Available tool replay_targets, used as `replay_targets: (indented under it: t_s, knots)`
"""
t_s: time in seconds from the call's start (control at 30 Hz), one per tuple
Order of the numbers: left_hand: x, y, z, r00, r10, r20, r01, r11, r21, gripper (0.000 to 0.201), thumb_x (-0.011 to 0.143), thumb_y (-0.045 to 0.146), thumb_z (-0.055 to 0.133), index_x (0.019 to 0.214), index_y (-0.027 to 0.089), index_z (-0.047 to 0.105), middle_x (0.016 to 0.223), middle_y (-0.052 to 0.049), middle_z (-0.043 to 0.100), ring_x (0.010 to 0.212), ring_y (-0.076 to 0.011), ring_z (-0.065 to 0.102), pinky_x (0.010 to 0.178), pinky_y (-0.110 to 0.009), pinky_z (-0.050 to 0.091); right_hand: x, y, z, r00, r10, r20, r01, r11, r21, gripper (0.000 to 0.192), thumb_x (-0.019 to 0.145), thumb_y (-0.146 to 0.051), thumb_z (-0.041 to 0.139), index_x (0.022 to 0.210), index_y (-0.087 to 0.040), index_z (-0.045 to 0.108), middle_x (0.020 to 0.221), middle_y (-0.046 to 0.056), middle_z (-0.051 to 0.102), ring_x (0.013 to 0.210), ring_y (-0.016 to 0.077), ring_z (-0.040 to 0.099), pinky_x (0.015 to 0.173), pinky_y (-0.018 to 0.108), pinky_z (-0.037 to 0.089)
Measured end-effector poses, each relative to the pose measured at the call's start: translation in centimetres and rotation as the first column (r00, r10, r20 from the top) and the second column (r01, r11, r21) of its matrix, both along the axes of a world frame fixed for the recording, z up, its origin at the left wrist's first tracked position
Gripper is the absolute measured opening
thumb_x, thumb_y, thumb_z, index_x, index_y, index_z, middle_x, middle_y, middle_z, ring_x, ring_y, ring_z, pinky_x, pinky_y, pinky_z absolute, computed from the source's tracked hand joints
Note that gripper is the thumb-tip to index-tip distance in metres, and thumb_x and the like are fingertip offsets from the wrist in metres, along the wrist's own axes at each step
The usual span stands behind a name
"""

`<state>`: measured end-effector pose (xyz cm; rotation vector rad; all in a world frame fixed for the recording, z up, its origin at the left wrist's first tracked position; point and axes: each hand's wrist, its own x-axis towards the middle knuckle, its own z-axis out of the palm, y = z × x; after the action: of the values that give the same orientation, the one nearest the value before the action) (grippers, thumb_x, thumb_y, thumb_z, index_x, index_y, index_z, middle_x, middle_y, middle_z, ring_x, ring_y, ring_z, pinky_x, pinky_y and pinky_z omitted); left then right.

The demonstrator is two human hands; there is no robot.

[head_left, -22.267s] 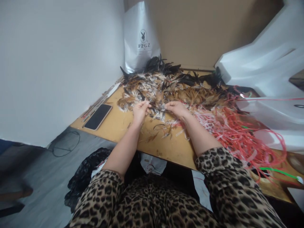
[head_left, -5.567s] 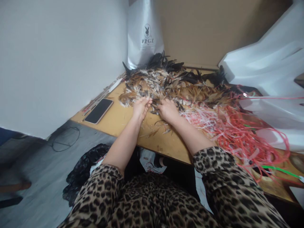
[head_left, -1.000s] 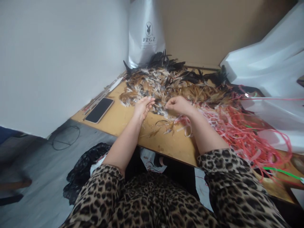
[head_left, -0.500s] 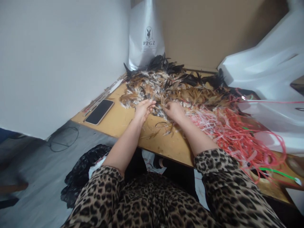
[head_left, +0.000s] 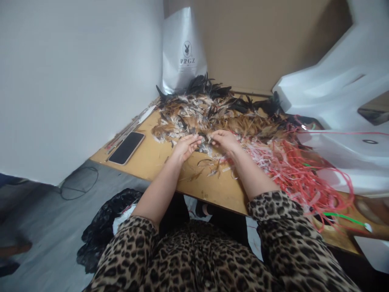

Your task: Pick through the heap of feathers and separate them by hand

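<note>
Left hand (head_left: 187, 147) lies palm-up, fingers loose, at the feather pile (head_left: 212, 115); right hand (head_left: 224, 140) pinches feathers between them.

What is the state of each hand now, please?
Left hand: palm up, fingers loosely curled at the feathers; a grip cannot be told.
Right hand: fingers pinched together in the feathers; what it holds cannot be told.

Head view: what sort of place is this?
Probably a small craft or piecework corner, not a factory line. A plain wooden table against a wall holds a feather pile and red plastic strips; both hands are at the feathers.
</note>
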<state>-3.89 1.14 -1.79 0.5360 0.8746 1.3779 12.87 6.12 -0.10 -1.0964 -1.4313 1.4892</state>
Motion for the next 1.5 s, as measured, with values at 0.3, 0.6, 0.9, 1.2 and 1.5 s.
replay_targets:
  t_s: [0.3,0.6,0.9,1.2,1.5]
  knots:
    - [0.5,-0.8,1.1,0.983,-0.125,0.133,0.147,0.974,-0.172,0.008,0.079,0.005,0.054,0.079,0.010,0.060,0.077,-0.006,0.067,0.057,-0.0037,0.061,0.048,-0.007,0.046,-0.5,-0.6,-0.1,0.995,0.025,0.092,-0.051,0.956,0.289,0.025,0.063,-0.039,0.064,0.069,-0.016,0.056,0.058,-0.001,0.059,0.053,0.0099,0.052,0.057,0.023,0.042]
    - [0.8,-0.4,0.4,0.987,-0.137,0.083,0.148,0.977,-0.154,0.009,0.079,0.004,0.053,0.074,0.008,0.060,0.063,-0.002,0.062,0.054,-0.0033,0.060,0.048,-0.008,0.044,-0.7,-1.2,-0.4,0.938,-0.076,0.340,-0.143,0.806,0.575,0.012,0.070,-0.028,0.056,0.071,-0.016,0.060,0.068,0.001,0.060,0.061,0.0100,0.050,0.061,0.022,0.039]
    - [0.9,-0.1,-0.7,0.999,-0.017,-0.046,0.018,1.000,0.018,0.010,0.067,0.013,0.069,0.070,0.009,0.060,0.065,-0.002,0.064,0.054,-0.0025,0.056,0.050,-0.011,0.041,-1.3,-0.7,-0.5,0.978,0.004,-0.208,-0.013,0.999,-0.043,0.025,0.056,-0.030,0.073,0.067,-0.016,0.056,0.057,-0.001,0.062,0.050,0.0081,0.054,0.046,0.018,0.040]
    - [1.4,-0.3,-0.3,0.959,-0.016,-0.282,0.041,0.996,0.085,0.026,0.056,0.026,0.075,0.066,0.013,0.054,0.057,0.000,0.062,0.049,-0.0053,0.053,0.048,-0.015,0.036,-1.3,-1.1,0.4,0.931,-0.055,-0.362,-0.052,0.959,-0.280,0.021,0.058,-0.010,0.072,0.072,-0.015,0.056,0.052,-0.002,0.061,0.048,0.0069,0.057,0.045,0.014,0.047]
    - [1.3,-0.3,-0.3,0.912,-0.037,-0.409,0.099,0.986,0.132,0.026,0.057,0.029,0.073,0.065,0.013,0.055,0.058,0.000,0.063,0.049,-0.0059,0.053,0.048,-0.017,0.037,-1.3,-0.9,-0.1,0.961,-0.008,-0.276,-0.063,0.966,-0.250,0.025,0.056,-0.009,0.071,0.073,-0.015,0.054,0.049,-0.005,0.056,0.041,0.0049,0.051,0.039,0.013,0.041]
